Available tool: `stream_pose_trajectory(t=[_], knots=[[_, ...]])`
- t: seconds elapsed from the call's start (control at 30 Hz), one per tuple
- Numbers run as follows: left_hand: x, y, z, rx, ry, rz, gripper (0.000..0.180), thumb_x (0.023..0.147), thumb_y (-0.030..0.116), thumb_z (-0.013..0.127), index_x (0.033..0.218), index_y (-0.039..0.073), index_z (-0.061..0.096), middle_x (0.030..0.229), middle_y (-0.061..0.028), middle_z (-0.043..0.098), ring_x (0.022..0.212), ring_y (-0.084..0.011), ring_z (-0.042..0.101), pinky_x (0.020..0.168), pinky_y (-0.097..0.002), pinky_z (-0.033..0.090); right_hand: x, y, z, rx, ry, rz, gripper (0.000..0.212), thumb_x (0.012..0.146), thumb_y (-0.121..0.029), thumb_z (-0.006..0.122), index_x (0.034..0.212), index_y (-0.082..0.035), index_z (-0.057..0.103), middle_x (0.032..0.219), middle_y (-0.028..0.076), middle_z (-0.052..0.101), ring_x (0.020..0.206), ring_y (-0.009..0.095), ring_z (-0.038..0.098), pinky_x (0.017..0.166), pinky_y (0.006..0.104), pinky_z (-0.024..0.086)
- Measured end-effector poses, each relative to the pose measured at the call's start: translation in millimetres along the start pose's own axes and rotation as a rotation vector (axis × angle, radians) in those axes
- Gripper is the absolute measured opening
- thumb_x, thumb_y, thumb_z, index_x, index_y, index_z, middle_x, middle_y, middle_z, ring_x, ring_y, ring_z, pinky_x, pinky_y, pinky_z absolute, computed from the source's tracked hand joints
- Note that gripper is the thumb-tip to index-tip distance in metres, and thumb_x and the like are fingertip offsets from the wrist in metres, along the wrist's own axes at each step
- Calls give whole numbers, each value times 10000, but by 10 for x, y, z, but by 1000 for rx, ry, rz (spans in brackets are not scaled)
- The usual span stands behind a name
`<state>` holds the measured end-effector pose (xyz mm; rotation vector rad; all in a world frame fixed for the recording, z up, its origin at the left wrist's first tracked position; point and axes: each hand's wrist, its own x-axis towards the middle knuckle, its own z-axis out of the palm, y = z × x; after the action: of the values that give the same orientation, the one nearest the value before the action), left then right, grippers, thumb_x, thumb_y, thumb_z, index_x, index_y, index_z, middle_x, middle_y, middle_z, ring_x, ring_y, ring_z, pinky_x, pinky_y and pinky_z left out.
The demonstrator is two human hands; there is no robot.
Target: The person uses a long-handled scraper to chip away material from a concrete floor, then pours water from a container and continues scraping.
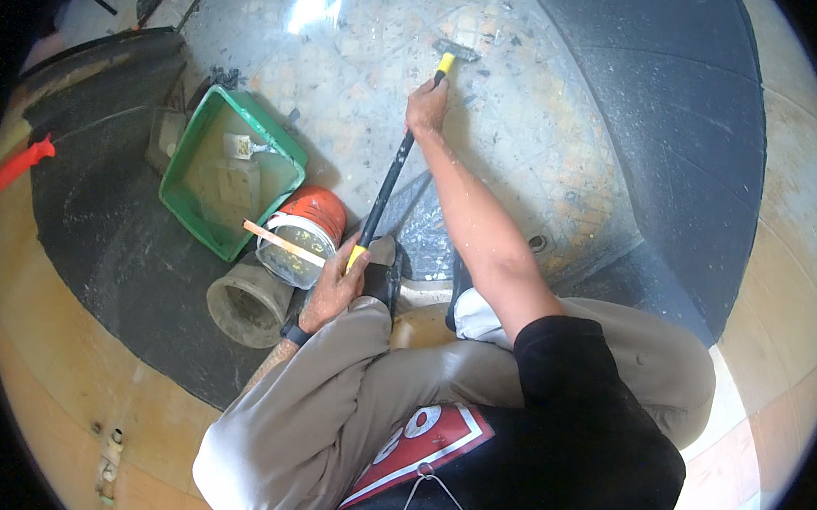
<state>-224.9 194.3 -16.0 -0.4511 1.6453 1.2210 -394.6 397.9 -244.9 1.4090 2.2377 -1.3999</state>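
Observation:
A long-handled scraper [388, 193], black with yellow at both ends, slants across the floor in front of me. My right hand [427, 107] is wrapped round its shaft, close below the wide flat head [456, 49], which rests on the stained floor [512, 111]. Down by my left knee, my left hand [333, 287] grips the lower end, its fingers closed around the handle near the yellow part. Dark scraps and pale specks lie scattered around the scraper's head. Beside my left hand stands an orange-red bucket [318, 211] with a flat wooden stick [283, 243] across it.
A green rectangular tub [297, 156] with murky liquid and a pale tool stands left of the scraper. Closer in is a grey, dirty bucket [249, 305]. Dark sheeting [112, 234] curves up the sides. A red-orange handle [23, 164] shows far left; a round drain [537, 244] lies right.

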Motion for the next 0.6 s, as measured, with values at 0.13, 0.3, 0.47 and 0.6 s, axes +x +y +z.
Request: stream_pose_trajectory(t=[0.13,0.3,0.47,0.6], knots=[[517,548,121,121,-19,189,573,1062,309,510,1486,-54,382,654,1,486,565,-83,499,534,-279,430,861,-363,-182,72,-97,77,319,995,-181,448,1214,50,467,1064,349,642,986,478,664,869,545,525],[394,661,237,91,-66,146,602,1062,333,500,1499,-53,351,655,-19,510,562,-102,516,545,-287,439,794,-378,-243,-62,-65,-21,221,969,-104,473,1135,42,492,1014,314,654,957,458,668,852,529,530],[-4,-249,131,109,-130,6,626,1063,351,495,1522,-33,314,642,-10,496,558,-104,514,545,-285,439,-37,255,-64,-92,75,-81,302,1020,-193,443,1245,8,467,1104,309,648,1057,491,624,928,568,470],[261,75,71,89,-141,88,529,1089,325,437,1507,19,329,646,25,462,543,-70,466,490,-260,392,312,34,-146,-2,52,-57,282,1001,-189,471,1224,-17,463,1040,315,659,981,487,655,862,575,511]])
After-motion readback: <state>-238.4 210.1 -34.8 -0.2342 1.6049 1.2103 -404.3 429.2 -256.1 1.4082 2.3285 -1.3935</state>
